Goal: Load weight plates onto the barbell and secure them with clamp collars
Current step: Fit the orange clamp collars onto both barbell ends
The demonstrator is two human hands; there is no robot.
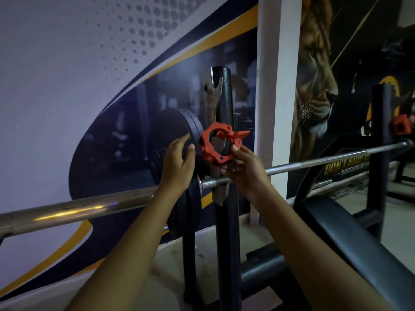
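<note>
The person stands at the end of the barbell (89, 206) with both forearms stretched forward and a little upward. The left hand (178, 162) lies flat, fingers spread open, with the palm against the face of the black weight plates (179, 135); it grips nothing. The right hand (243, 168) is raised beside it and pinches the lower rim of a red clamp collar (216, 143) between the thumb and the fingers. The collar is held in the air, just in front of the rack upright (226, 135) and above the thin part of the bar; it is not on the bar. Its lever sticks out to the right, so the ring looks unlocked.

The plates sit on the thick sleeve, close against the inner stop near the upright. From the plates toward the viewer the sleeve is bare and long, so there is free room along it. Behind the plates the printed wall is near. To the right, the padded bench (350, 232) runs under the bar.

I count two hands and one bar. At least two plates stand together; their edges show as thin lines, but the exact number I cannot tell. There are two red collars: one in the hand, and a second collar (402, 125) far away at the other end, near the second upright (381, 135).
</note>
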